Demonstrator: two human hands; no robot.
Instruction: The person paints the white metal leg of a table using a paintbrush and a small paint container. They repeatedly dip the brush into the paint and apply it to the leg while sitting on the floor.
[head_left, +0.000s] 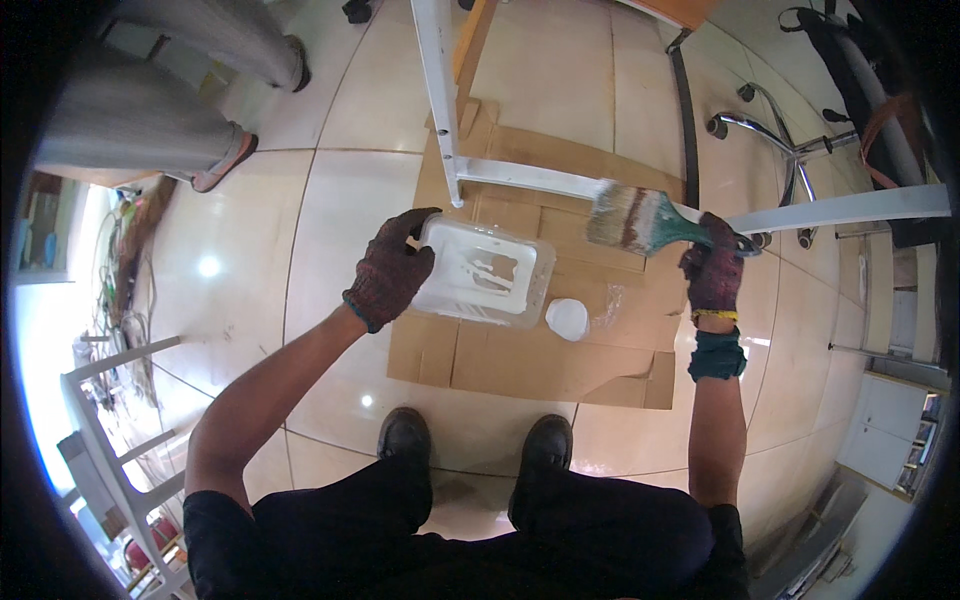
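Note:
My left hand [392,268], in a dark knitted glove, grips the left edge of a clear plastic tub [538,290] with white paint [462,285] in it. Gloved too, my right hand [716,265] is closed round the green handle of a wide paintbrush [640,220]. Its pale bristles point left and lie at or over a white-painted bar [540,178] of a frame; whether they touch it I cannot tell. Beside the tub, a round white lid or cup [568,319] is seen against the cardboard.
Flattened cardboard [500,362] covers the tiles below the tub. A white upright [436,90] joins the bar. Another person's legs [150,110] are at the upper left. A white frame [120,470] stands at the lower left, and a chair's wheeled base [790,150] at the right.

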